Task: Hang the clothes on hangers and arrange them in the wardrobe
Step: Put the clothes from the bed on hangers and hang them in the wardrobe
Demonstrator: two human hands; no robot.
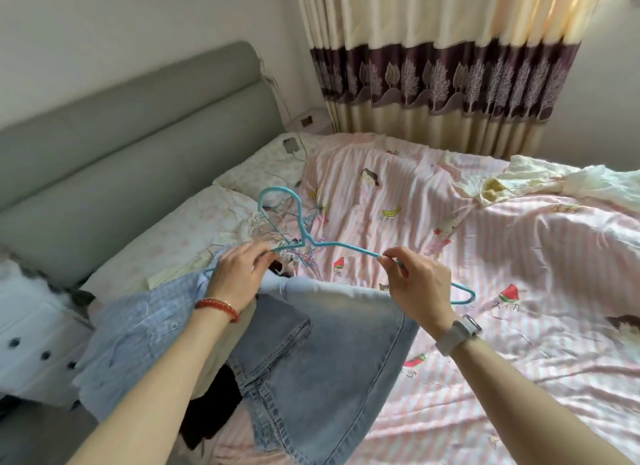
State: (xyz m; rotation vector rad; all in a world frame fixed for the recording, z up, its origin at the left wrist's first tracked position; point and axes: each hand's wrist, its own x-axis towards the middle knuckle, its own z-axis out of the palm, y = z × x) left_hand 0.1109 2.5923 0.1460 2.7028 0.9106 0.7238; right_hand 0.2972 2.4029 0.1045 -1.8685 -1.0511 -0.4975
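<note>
A thin light-blue wire hanger (341, 244) is held flat above the bed, hook pointing away. My left hand (239, 272) grips its left shoulder, next to a frayed cream cloth with loose threads (266, 227). My right hand (419, 281) pinches the right shoulder wire, and the hanger's right end (465, 296) sticks out behind that hand. Below the hands lie folded light-blue jeans (311, 360), a pale blue checked shirt (138, 336) and a black garment (214, 405).
The bed carries a pink striped cartoon cover (519, 256) and floral pillows (180, 236) against a grey padded headboard (121, 135). A cream garment (540, 180) lies at the far right. Curtains (450, 66) hang behind. A white cabinet (31, 343) stands at the left.
</note>
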